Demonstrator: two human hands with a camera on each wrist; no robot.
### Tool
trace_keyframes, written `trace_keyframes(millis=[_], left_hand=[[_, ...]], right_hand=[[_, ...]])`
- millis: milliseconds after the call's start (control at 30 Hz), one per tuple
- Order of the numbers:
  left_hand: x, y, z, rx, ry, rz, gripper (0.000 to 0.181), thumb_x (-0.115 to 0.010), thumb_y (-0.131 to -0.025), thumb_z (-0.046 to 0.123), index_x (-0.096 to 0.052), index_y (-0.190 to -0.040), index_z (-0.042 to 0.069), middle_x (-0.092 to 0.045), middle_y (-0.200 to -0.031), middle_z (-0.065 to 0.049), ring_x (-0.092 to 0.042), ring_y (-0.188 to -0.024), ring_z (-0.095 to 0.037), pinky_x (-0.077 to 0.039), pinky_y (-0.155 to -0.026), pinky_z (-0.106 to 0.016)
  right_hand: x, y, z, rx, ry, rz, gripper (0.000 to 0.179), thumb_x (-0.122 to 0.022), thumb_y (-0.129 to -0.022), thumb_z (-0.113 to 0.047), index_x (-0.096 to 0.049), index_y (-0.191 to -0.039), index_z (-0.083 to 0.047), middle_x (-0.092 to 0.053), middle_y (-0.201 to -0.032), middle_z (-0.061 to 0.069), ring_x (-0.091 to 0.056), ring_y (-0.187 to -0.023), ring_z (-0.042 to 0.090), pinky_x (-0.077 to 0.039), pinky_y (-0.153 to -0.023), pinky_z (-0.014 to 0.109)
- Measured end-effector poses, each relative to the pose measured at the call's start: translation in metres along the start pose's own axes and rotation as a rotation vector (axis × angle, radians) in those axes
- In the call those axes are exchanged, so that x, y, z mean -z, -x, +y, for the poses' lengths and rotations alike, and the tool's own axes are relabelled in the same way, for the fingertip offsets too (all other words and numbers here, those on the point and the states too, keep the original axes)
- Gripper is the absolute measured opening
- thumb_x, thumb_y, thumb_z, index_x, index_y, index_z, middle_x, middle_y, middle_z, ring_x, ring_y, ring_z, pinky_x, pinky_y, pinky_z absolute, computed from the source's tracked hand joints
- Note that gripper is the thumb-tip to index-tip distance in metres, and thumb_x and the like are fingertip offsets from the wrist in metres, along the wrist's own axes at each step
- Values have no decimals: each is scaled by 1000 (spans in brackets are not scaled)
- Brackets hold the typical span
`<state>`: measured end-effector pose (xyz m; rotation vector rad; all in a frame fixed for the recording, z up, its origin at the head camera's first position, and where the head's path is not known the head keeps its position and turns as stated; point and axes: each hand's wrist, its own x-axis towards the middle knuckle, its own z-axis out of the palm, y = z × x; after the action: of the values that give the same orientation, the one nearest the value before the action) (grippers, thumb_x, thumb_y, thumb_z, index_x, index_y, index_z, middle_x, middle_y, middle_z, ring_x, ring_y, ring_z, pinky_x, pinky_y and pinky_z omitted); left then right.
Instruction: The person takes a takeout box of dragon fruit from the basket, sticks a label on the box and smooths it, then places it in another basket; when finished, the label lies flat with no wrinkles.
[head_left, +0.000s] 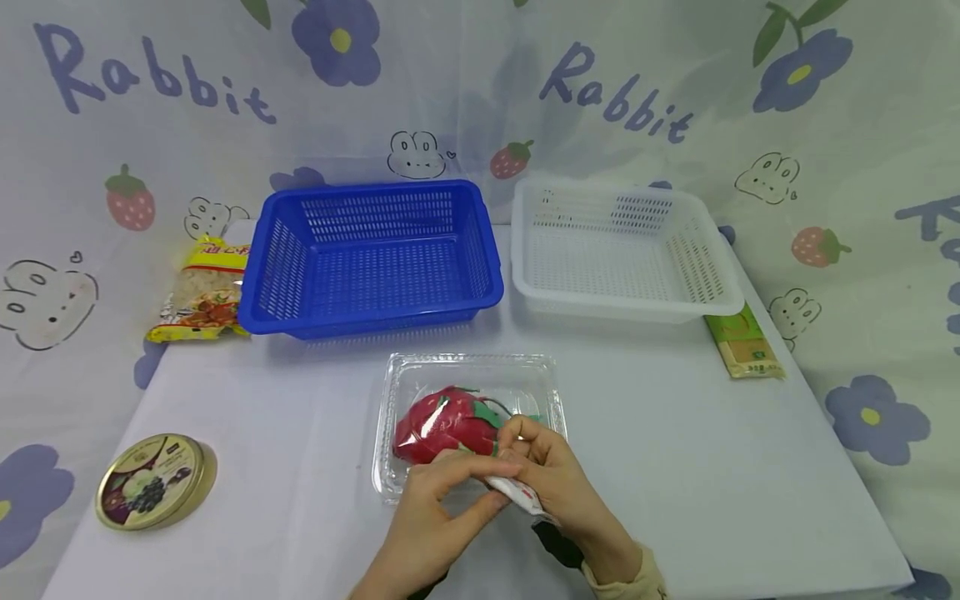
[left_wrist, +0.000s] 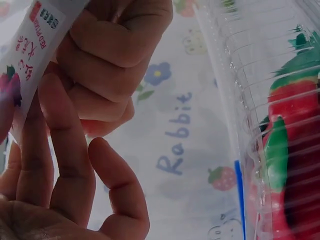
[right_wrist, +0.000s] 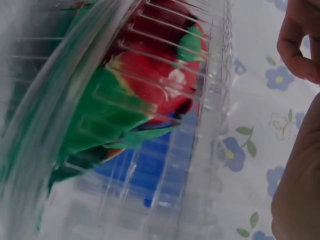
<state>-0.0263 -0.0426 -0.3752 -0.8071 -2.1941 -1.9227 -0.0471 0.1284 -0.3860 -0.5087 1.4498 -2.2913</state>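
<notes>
A white printed label (head_left: pixel 519 495) reading "RED PITAYA", with a fruit picture, is held between both hands. My left hand (head_left: pixel 431 512) pinches its lower end in the left wrist view, with the thumb on the printed face and fingers behind. At the other end, the curled fingers of my right hand (head_left: pixel 562 483) grip it. Just beyond the hands is a clear plastic box (head_left: pixel 381 442) holding a red dragon fruit (head_left: pixel 442 425) with green scales. The right hand covers part of the box's near right side.
Behind the box stand a blue basket (head_left: pixel 375 317) and a white basket (head_left: pixel 622 308). A yellow food bag (head_left: pixel 198 292) lies beside the blue one, a green packet (head_left: pixel 746 346) by the white one. A round tin (head_left: pixel 150 483) sits at the left on the white table (head_left: pixel 712 492).
</notes>
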Motion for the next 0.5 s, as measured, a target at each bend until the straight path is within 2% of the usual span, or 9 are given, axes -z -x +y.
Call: trace_keyframes(millis=[200, 400, 500], left_hand=[[-1, -1, -1, -59, -45, 26, 29, -70, -83, 0, -73, -109, 12, -76, -97, -2, -61, -87, -8, -44, -72, -22], [-2, -1, -3, -86, -30, 95, 23, -74, -78, -1, -76, -98, 12, -76, -89, -3, -59, -80, -8, -42, -67, -20], [-3, -1, -5, -122, 0, 141, 25, -77, -74, -4, -76, -93, 11, -76, -84, -5, -58, -76, -8, -42, -65, -20]], right_hand=[[-1, 1, 0, -38, -1, 18, 8, -50, -99, -8, -51, -95, -15, -64, -77, -13, -58, -64, -5, -45, -57, 8], [-1, 3, 3, -1, 0, -52, 9, -47, -101, -7, -50, -100, -15, -64, -81, -13, -58, -69, -4, -46, -59, 9], [0, 3, 5, 9, -8, -81, 11, -43, -102, -6, -49, -102, -16, -65, -83, -13, -58, -70, -4, -46, -60, 10]])
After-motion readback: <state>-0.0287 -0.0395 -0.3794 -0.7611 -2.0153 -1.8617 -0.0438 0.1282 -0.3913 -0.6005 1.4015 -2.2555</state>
